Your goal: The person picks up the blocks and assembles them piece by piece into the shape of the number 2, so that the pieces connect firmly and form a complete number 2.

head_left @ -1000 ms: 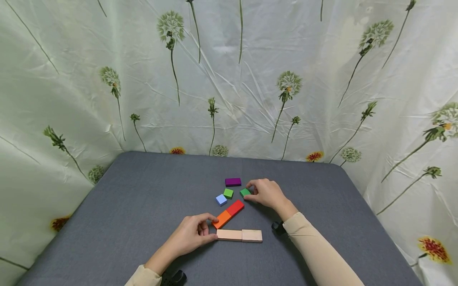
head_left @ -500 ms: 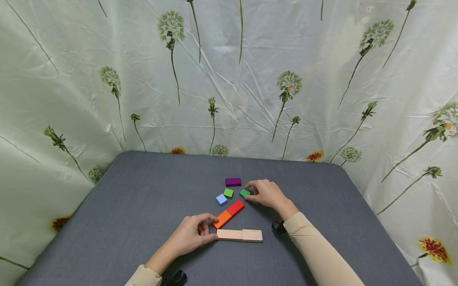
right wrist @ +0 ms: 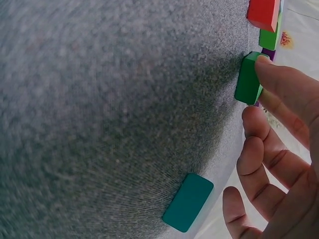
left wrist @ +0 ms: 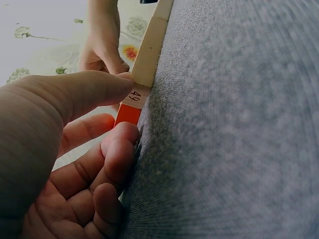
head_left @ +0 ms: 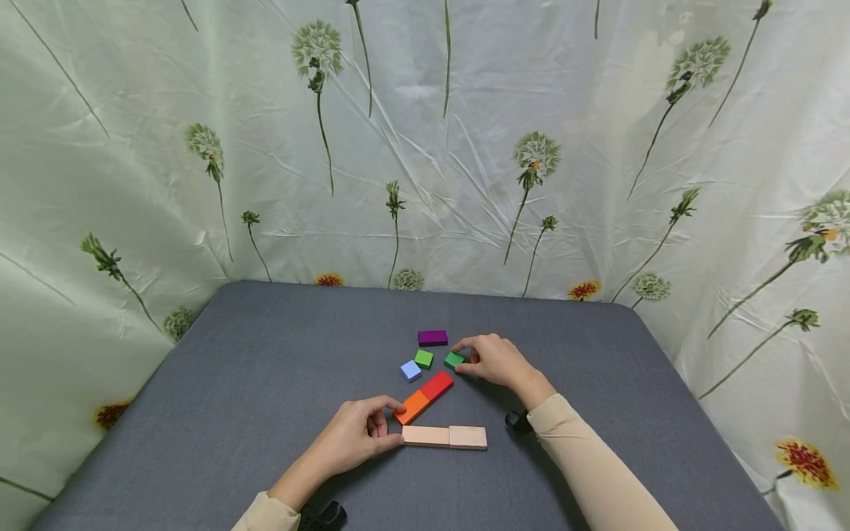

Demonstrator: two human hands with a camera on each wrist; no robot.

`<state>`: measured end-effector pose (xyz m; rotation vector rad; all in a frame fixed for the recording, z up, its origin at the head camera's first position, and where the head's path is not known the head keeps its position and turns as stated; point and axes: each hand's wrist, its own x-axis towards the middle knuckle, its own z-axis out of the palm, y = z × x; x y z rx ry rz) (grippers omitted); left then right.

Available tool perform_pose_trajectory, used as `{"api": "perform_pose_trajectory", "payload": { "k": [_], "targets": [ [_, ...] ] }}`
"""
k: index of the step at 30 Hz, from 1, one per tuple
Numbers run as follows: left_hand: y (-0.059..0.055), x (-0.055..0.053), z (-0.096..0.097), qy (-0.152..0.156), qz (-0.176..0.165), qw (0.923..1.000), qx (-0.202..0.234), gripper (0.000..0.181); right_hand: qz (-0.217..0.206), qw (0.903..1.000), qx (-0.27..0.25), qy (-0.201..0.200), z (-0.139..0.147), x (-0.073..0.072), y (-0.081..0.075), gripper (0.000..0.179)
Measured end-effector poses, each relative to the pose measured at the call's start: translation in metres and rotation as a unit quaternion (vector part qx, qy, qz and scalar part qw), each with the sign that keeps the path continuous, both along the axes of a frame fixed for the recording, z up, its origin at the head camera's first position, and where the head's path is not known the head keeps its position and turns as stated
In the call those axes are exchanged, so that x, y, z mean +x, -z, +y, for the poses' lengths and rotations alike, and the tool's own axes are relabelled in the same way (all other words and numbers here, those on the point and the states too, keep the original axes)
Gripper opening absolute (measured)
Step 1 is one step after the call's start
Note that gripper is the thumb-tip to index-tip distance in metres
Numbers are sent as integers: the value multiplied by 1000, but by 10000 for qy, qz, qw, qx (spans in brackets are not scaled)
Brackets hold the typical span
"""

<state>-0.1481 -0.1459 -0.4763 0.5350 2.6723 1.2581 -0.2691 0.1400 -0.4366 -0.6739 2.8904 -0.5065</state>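
Observation:
My left hand (head_left: 355, 436) holds the meeting ends of two blocks. Its thumb is against the near plain wooden block (head_left: 426, 436), whose end is marked 49 in the left wrist view. The index fingertip touches the orange block (head_left: 412, 406). A second plain wooden block (head_left: 468, 437) continues the first in line. Slanting away, a red block (head_left: 437, 385) adjoins the orange one. My right hand (head_left: 498, 360) pinches a dark green block (head_left: 454, 360) between thumb and index finger; it appears to lie on the table. In the right wrist view its other fingers curl loosely beneath.
Left of the dark green block lie a light green block (head_left: 423, 359) and a light blue block (head_left: 411, 370), close together. Behind them sits a purple block (head_left: 432, 338). A teal block (right wrist: 188, 203) shows in the right wrist view. Floral cloth (head_left: 425, 147) surrounds the grey table (head_left: 265, 369).
The dark green block has shifted very slightly toward me with my right hand's fingers still on it. My left hand and the other blocks look unmoved.

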Motion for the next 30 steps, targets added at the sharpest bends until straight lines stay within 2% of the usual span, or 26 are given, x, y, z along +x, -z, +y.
{"api": "perform_pose_trajectory", "payload": {
  "k": [22,30],
  "targets": [
    [-1,-1,0,7,-16,10000,4,34,-175,9996,8,-212,4,2,-2,35],
    [0,-1,0,16,-18,10000,8,34,-222,9996,85,-118,6,3,-2,31]
  ]
}}
